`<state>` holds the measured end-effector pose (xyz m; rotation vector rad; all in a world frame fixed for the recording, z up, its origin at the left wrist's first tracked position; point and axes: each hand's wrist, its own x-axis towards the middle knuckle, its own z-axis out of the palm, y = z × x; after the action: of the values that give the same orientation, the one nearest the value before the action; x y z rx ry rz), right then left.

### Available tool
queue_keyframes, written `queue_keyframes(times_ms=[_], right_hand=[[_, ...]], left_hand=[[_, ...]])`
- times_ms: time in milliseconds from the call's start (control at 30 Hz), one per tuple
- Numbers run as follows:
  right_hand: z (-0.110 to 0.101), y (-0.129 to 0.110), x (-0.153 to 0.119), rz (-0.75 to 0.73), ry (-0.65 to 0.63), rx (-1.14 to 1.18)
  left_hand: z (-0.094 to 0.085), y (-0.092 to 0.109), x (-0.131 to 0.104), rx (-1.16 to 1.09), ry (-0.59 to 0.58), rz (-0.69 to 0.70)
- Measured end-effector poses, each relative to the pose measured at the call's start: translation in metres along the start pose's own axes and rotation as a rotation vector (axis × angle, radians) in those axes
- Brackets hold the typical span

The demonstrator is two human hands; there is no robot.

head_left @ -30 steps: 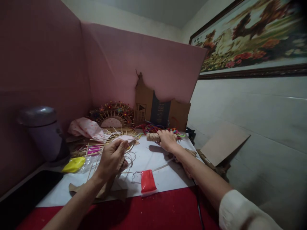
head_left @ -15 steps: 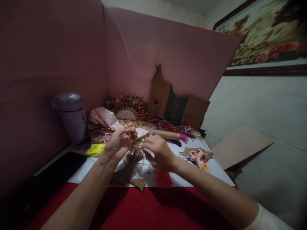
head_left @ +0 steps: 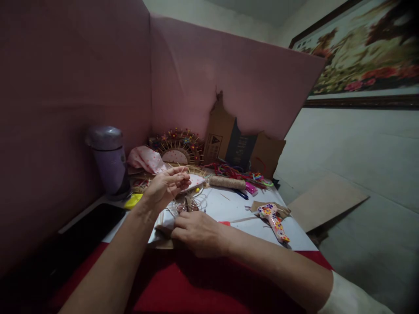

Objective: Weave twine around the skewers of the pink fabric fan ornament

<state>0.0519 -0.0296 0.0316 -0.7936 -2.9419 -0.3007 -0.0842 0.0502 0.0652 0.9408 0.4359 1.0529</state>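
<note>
My left hand [head_left: 168,185] is raised above the table, palm up, with its fingers curled together. A thin strand of twine [head_left: 173,194] appears to run from its fingers toward the tangled loops below. My right hand [head_left: 198,233] is closed, knuckles up, low by the front edge of the white table top; its fingertips are hidden. It is beside a piece of brown cardboard [head_left: 163,231]. Between and behind the hands lies a bundle of brown strips and looped twine [head_left: 188,203]. Part of a red thing [head_left: 225,223] shows behind my right wrist.
A spool of twine [head_left: 227,182] lies behind my hands. A purple tumbler [head_left: 110,168] and a black phone-like slab [head_left: 98,222] are at left. A flower-patterned glue gun [head_left: 274,220] rests at right. Cut cardboard [head_left: 218,131] leans at the back beside a stick fan [head_left: 178,148].
My right hand has moved down and left, from near the left fingers to the front edge by the cardboard. My left hand stays raised, almost in place. The view has shifted slightly.
</note>
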Motion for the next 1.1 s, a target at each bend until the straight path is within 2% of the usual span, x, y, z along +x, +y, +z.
queue_keyframes(times_ms=[100, 167, 267, 333, 400, 467, 533, 633, 767, 933, 1100], right_hand=[[-0.003, 0.009, -0.01, 0.109, 0.073, 0.292], [-0.007, 0.014, -0.014, 0.207, 0.172, 0.635], [-0.015, 0.024, -0.017, 0.344, 0.388, 1.234], [-0.019, 0.031, -0.02, 0.448, 0.566, 1.529], [-0.022, 0.038, -0.025, 0.561, 0.718, 1.714], [-0.026, 0.042, -0.032, 0.646, 0.813, 1.832], [-0.032, 0.043, -0.04, 0.661, 0.874, 1.893], [-0.048, 0.039, -0.052, 0.585, 0.942, 1.91], [-0.075, 0.037, -0.07, 0.528, 1.053, 1.81], [-0.091, 0.048, -0.108, 0.641, 1.234, 1.541], [-0.093, 0.066, -0.17, 0.741, 1.341, 1.361]], left_hand=[[-0.005, 0.004, 0.0, 0.027, -0.003, -0.005], [-0.006, 0.003, 0.0, 0.032, -0.01, -0.014], [-0.004, -0.001, 0.001, 0.048, 0.024, -0.06], [-0.001, -0.005, 0.002, 0.056, 0.07, -0.085], [0.0, -0.009, 0.003, 0.063, 0.106, -0.093], [-0.001, -0.012, 0.005, 0.07, 0.123, -0.09], [-0.003, -0.014, 0.007, 0.08, 0.135, -0.078], [-0.008, -0.018, 0.011, 0.1, 0.161, -0.043], [-0.015, -0.024, 0.015, 0.13, 0.21, 0.003], [-0.014, -0.025, 0.016, 0.167, 0.243, 0.024], [-0.009, -0.022, 0.014, 0.21, 0.295, 0.05]])
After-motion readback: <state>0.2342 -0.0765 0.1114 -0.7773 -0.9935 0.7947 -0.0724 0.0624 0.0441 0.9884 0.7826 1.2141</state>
